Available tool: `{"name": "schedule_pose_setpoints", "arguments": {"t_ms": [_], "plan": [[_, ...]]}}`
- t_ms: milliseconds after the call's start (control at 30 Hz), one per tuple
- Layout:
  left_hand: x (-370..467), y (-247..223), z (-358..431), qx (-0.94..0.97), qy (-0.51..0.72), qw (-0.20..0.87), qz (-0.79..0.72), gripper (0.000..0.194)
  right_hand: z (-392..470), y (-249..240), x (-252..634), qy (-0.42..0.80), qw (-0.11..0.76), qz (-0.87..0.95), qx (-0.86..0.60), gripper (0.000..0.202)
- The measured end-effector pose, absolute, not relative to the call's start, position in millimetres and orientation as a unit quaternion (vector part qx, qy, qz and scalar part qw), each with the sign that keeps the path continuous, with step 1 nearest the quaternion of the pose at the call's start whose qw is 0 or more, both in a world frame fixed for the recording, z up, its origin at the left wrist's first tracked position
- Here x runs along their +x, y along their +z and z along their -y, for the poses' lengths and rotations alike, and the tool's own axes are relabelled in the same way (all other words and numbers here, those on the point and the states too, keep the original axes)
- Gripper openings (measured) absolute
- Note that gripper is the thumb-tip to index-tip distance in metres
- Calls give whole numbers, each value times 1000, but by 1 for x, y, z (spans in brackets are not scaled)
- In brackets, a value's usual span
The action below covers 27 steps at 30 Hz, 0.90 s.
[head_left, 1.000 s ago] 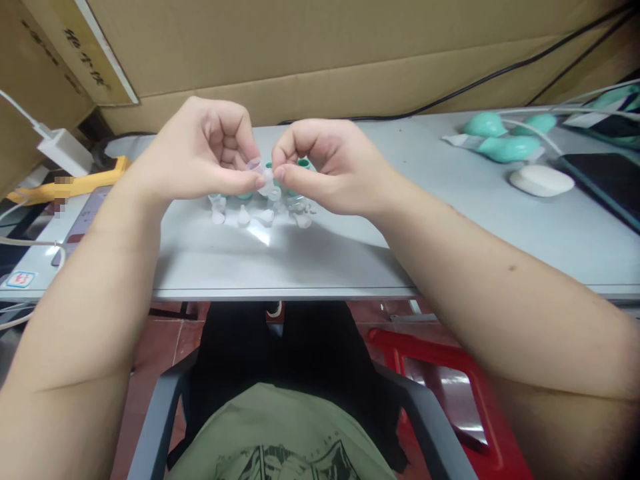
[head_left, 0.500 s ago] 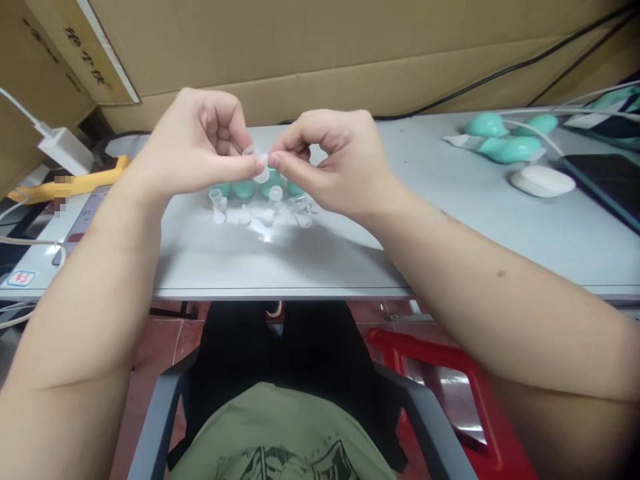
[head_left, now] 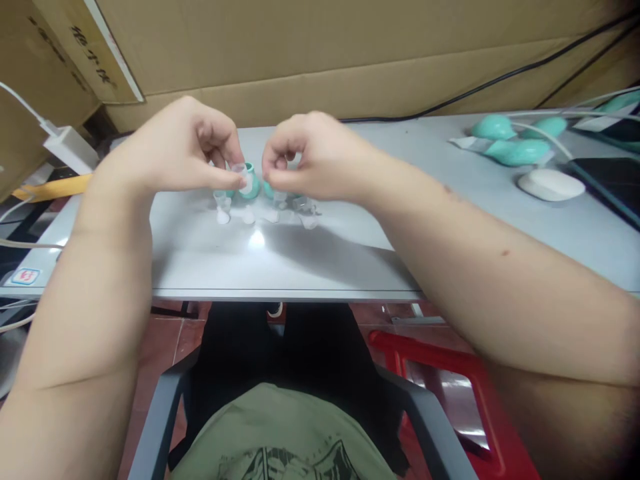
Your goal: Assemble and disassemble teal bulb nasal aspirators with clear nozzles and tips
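Observation:
My left hand [head_left: 207,150] pinches a small translucent plastic cup-like piece [head_left: 241,175] between thumb and fingertips. Right behind that piece stands a round teal container [head_left: 249,183] with an open mouth. My right hand [head_left: 305,157] is a short way to the right, its thumb and fingers closed together; whatever they hold, if anything, is hidden. Another teal container [head_left: 269,192] partly shows under its fingertips. On the table in front lie several small clear and white plastic pieces, among them a clear cup [head_left: 221,199], a white piece [head_left: 249,215] and a clear piece [head_left: 303,205].
At the right of the table [head_left: 350,267] are teal rounded items [head_left: 517,152] in plastic wrap, a white oval case [head_left: 551,185] and a dark flat device [head_left: 610,180]. A white charger [head_left: 73,150] is at the left. Cardboard [head_left: 300,53] stands behind; a red stool [head_left: 480,400] is below.
My hands have moved apart; they met at the clear piece before. My left hand still holds it, slightly lower and to the left. My right fingers have come off it and dropped slightly.

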<state>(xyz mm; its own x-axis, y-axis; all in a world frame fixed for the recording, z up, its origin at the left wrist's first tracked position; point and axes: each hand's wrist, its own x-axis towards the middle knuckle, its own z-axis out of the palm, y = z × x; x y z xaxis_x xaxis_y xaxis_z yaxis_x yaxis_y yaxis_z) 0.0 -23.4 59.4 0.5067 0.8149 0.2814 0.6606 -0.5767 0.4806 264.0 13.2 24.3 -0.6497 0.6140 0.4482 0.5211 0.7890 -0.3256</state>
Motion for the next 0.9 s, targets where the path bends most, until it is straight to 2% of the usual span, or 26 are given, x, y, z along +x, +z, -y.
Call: {"name": "schedule_pose_setpoints", "arguments": {"t_ms": [33, 67, 200, 333, 433, 567, 667, 800, 900], "plan": [[1, 59, 23, 864, 215, 127, -438, 33, -7, 20, 262, -11, 211, 918, -335, 24], [2, 59, 23, 871, 186, 100, -443, 35, -1, 16, 259, -47, 193, 924, -328, 24], [6, 54, 21, 872, 108, 25, -477, 40, 9, 7, 249, -56, 177, 923, -336, 21], [8, 49, 21, 871, 97, 13, -481, 22, 4, 6, 244, -58, 152, 922, -351, 21], [10, 48, 25, 872, 104, 31, -478, 12, 0, 5, 248, -44, 178, 920, -346, 22], [11, 48, 25, 866, 102, 31, -488, 10, -4, 1, 261, -20, 242, 912, -329, 19], [10, 49, 24, 869, 95, 13, -486, 16, -7, -1, 270, -8, 284, 914, -291, 17], [9, 55, 30, 878, 96, 32, -468, 34, -7, -2, 273, -11, 291, 919, -265, 22], [13, 57, 37, 874, 88, 27, -478, 34, -6, -3, 271, -20, 295, 921, -255, 25]]}}
